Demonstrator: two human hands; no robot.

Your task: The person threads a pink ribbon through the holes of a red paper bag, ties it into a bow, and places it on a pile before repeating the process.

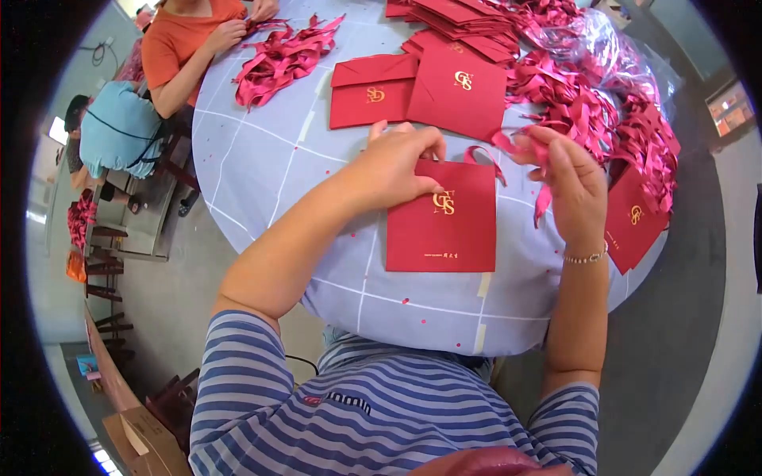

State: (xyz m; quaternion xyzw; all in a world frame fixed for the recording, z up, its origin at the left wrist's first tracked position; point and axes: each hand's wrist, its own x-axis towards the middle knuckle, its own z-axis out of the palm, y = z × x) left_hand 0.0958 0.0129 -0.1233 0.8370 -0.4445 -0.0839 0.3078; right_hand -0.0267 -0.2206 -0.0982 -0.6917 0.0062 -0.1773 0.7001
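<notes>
A red paper bag with a gold logo (441, 230) lies flat on the cloth-covered table in front of me. My left hand (402, 165) grips its top left edge, the thumb on the front and the fingers behind. To the right of the bag, my right hand (562, 170) is closed on a dark pink ribbon (543, 205), whose end hangs below the fingers. A loop of ribbon (486, 161) curves above the bag's top right corner. Two more red bags, one on the left (373, 91) and one on the right (459, 89), lie just beyond my hands.
Piles of pink ribbon lie at the right (573, 107) and upper left (287, 62) of the table (333, 297). Stacked red bags (468, 28) and clear plastic (603, 44) are at the back. A person in orange (178, 47) works at the left edge; another sits behind.
</notes>
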